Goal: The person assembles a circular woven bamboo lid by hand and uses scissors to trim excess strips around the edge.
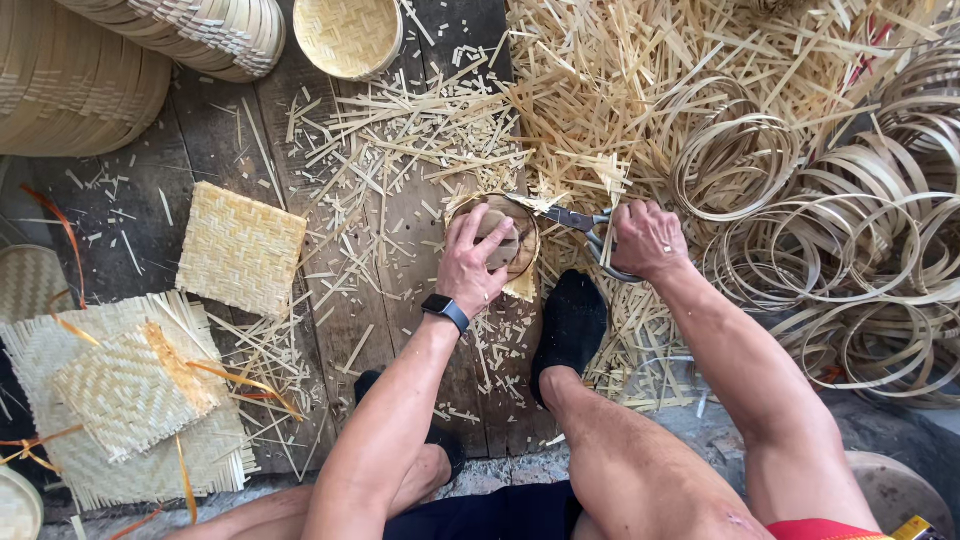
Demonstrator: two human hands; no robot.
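Surface: dark, worn wooden floor boards (215, 120), viewed from above, littered with pale bamboo offcuts (420, 140). Litter is thickest toward the far right corner, where it forms a loose heap of strips (640, 60).

Left hand (472, 262): palm down, pressing on a round wooden disc (505, 235) that sits inside a small circular bamboo rim near the middle of the boards. Fingers are spread moderately and curled over the disc top, fingertips touching it. A dark smartwatch (446, 310) is on the wrist.

Right hand (648, 238): closed around the handles of a pair of scissors (582, 225). Fingers are wrapped narrowly through the loops; knuckles face up. Blades point left and meet the far right edge of the rim, where a bit of woven material sticks out. How far the blades are parted cannot be told.

Woven mat under the disc: a pale corner (522, 288) shows at its near side.

Feet: a black-socked foot (570, 325) rests just near-right of the disc.

Surroundings: square woven mat (240, 248) lies flat toward the left; a larger pile of woven mats with orange strips (130, 395) is at the near left corner. Stacked round baskets (185, 30) are at the far left edge; a small woven bowl (347, 35) is beside them. Many bamboo hoops (850, 240) are heaped along the right edge.
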